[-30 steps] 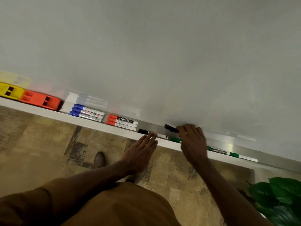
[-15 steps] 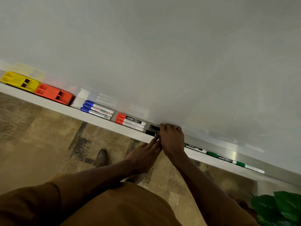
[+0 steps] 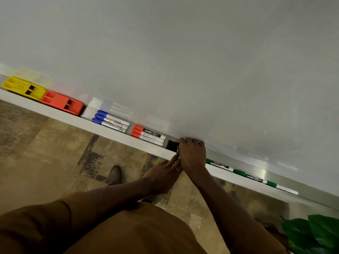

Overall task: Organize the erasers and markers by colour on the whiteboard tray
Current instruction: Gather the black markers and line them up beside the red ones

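While right hand (image 3: 192, 154) covers black markers (image 3: 172, 145), grip hidden; left hand (image 3: 165, 173) flat, fingers together: butt caps flush beside 3 reds (image 3: 147, 135).

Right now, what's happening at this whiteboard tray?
A person is sorting markers by colour on the whiteboard tray. The right hand presses down on the black markers, just right of the red markers; the left hand rests flat at the tray's edge beside it. The yellow eraser, orange eraser and blue markers are already grouped. The green markers lie end to end, not yet bunched.
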Demonstrator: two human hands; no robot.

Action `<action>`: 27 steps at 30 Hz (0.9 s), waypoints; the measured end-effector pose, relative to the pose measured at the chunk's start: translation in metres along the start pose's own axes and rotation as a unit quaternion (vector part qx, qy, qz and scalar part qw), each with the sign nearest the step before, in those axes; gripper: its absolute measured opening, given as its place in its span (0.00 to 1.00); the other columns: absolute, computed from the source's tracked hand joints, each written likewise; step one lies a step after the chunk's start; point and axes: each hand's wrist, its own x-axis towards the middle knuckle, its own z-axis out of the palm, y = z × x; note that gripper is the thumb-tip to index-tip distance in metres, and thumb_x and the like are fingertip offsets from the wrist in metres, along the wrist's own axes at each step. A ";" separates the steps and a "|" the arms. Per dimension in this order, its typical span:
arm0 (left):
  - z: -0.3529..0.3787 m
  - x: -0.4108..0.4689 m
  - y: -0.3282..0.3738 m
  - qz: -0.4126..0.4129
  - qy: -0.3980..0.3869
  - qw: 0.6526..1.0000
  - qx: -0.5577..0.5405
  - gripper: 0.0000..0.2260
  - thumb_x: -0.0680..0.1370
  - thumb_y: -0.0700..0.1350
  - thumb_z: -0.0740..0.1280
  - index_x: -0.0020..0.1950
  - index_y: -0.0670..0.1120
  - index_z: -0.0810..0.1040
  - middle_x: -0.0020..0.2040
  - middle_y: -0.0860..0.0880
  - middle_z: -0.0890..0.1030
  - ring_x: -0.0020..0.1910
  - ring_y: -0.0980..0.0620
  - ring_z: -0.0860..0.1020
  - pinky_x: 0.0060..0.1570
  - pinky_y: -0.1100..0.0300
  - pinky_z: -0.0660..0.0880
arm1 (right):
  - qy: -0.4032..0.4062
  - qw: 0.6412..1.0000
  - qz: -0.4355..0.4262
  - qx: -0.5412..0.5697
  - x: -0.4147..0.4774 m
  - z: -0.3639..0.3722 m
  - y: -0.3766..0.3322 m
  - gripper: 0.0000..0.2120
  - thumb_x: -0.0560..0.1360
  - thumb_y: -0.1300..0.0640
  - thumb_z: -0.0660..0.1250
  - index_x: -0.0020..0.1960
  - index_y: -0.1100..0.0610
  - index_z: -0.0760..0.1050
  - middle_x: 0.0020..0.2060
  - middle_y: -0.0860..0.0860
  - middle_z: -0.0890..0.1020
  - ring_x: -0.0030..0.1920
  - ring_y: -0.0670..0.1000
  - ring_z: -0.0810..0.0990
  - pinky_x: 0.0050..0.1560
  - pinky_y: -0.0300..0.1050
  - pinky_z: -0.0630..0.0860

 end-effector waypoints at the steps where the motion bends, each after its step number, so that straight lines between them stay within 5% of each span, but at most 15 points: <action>1: -0.001 -0.001 0.000 0.000 0.005 1.000 -0.002 0.40 0.79 0.49 0.69 0.82 0.39 0.49 0.84 0.36 0.54 0.83 0.37 0.42 0.72 0.43 0.73 | 0.003 1.000 0.001 -0.004 0.000 0.000 0.000 0.04 0.72 0.59 0.73 0.46 0.56 0.80 0.38 0.54 0.85 0.42 0.60 0.84 0.47 0.53 0.77; 5: -0.005 -0.004 -0.001 0.003 0.020 1.000 -0.004 0.39 0.80 0.50 0.68 0.82 0.38 0.51 0.84 0.36 0.54 0.84 0.36 0.46 0.75 0.43 0.70 | 0.012 1.000 0.000 0.000 -0.002 -0.001 0.001 0.05 0.70 0.60 0.74 0.44 0.56 0.80 0.37 0.54 0.84 0.40 0.59 0.84 0.45 0.52 0.77; 11: -0.013 -0.007 -0.008 -0.033 0.040 0.998 0.030 0.32 0.82 0.54 0.50 0.82 0.37 0.61 0.84 0.35 0.52 0.84 0.36 0.45 0.82 0.41 0.56 | 0.105 0.993 -0.005 0.056 -0.014 0.001 0.011 0.10 0.69 0.63 0.72 0.50 0.60 0.80 0.36 0.56 0.84 0.37 0.60 0.84 0.40 0.51 0.79; 17: -0.018 -0.013 -0.015 -0.043 0.051 0.995 0.074 0.34 0.82 0.58 0.48 0.82 0.37 0.61 0.84 0.34 0.51 0.84 0.34 0.45 0.82 0.41 0.48 | 0.227 0.971 -0.033 0.074 -0.016 0.017 0.016 0.05 0.77 0.60 0.65 0.51 0.61 0.78 0.34 0.55 0.82 0.33 0.56 0.81 0.34 0.47 0.76; 20: -0.015 -0.014 -0.015 -0.052 0.039 0.996 0.059 0.36 0.83 0.60 0.53 0.83 0.36 0.56 0.84 0.33 0.47 0.84 0.34 0.42 0.82 0.41 0.47 | 0.246 0.967 -0.050 0.052 -0.012 0.027 0.015 0.14 0.81 0.56 0.58 0.52 0.60 0.81 0.41 0.55 0.84 0.39 0.57 0.83 0.38 0.48 0.79; 27: -0.012 -0.017 -0.016 -0.053 0.020 0.997 0.055 0.38 0.81 0.61 0.46 0.84 0.36 0.53 0.84 0.33 0.43 0.84 0.35 0.39 0.82 0.39 0.49 | 0.202 0.977 -0.057 0.036 -0.011 0.041 0.008 0.15 0.74 0.57 0.73 0.58 0.62 0.82 0.48 0.57 0.85 0.46 0.58 0.85 0.45 0.51 0.81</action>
